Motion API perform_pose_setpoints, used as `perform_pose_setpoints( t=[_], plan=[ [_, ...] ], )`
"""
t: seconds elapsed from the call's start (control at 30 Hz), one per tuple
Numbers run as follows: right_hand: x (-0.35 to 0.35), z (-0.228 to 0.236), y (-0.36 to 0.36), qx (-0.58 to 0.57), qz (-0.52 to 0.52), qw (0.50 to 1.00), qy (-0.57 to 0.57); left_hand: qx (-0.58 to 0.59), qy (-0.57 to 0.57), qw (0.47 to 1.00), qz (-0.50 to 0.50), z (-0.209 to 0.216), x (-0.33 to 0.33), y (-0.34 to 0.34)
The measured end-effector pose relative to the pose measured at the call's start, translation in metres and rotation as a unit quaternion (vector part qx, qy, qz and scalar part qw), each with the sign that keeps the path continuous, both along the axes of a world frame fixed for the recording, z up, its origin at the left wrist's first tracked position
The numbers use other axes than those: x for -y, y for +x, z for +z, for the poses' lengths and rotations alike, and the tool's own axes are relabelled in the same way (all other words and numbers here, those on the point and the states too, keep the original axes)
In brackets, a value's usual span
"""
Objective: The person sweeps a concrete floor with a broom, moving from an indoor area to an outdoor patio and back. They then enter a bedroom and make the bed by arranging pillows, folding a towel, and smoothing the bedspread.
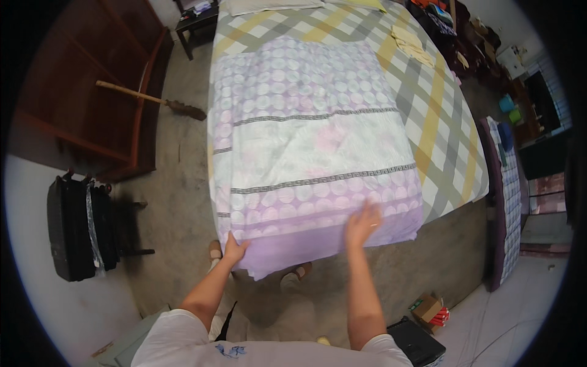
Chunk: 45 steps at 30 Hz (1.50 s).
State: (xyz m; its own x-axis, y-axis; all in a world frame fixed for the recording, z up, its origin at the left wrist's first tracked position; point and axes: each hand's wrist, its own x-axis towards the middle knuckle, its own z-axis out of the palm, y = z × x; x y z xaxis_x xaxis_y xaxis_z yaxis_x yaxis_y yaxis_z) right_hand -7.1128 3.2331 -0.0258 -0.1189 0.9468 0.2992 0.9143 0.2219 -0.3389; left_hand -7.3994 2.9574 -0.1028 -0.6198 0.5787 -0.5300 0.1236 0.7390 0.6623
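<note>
A lilac and white bed cover lies over the lower part of a bed, patterned with circles and dark key-pattern bands. Its plain purple end hangs at the bed's near edge. My left hand rests at the cover's near left corner, thumb apart from the fingers. Farther right, my right hand lies over the purple border, fingers stretched out and slightly blurred, with a ring on one finger. A fold runs along the cover's left side. Beneath it shows a checked sheet in grey, yellow and white.
Left of the bed, a broom leans by a brown wardrobe, with a black suitcase nearer. A yellow cloth lies on the bed's far right. Behind on the right stand an opened carton and a black case.
</note>
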Motion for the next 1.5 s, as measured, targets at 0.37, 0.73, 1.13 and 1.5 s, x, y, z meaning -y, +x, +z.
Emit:
perform_pose_setpoints(
  t=[0.37, 0.73, 1.13, 1.5],
  plan=[
    [0.142, 0.01, -0.197, 0.081, -0.043, 0.867, -0.49, 0.59, -0.021, 0.806, -0.045, 0.072, 0.023, -0.142],
    [0.198, -0.023, -0.351, 0.046, -0.152, 0.848, -0.505, 0.333, 0.027, 0.929, -0.158, 0.052, -0.042, -0.413],
    [0.155, -0.051, -0.367, 0.061, -0.214, 0.766, -0.603, 0.007, 0.043, 0.934, -0.354, 0.047, -0.353, -0.542],
    [-0.087, 0.041, -0.503, -0.078, -0.4, 0.86, -0.307, -0.096, 0.083, 0.838, -0.531, 0.039, -0.685, -0.533]
  ],
)
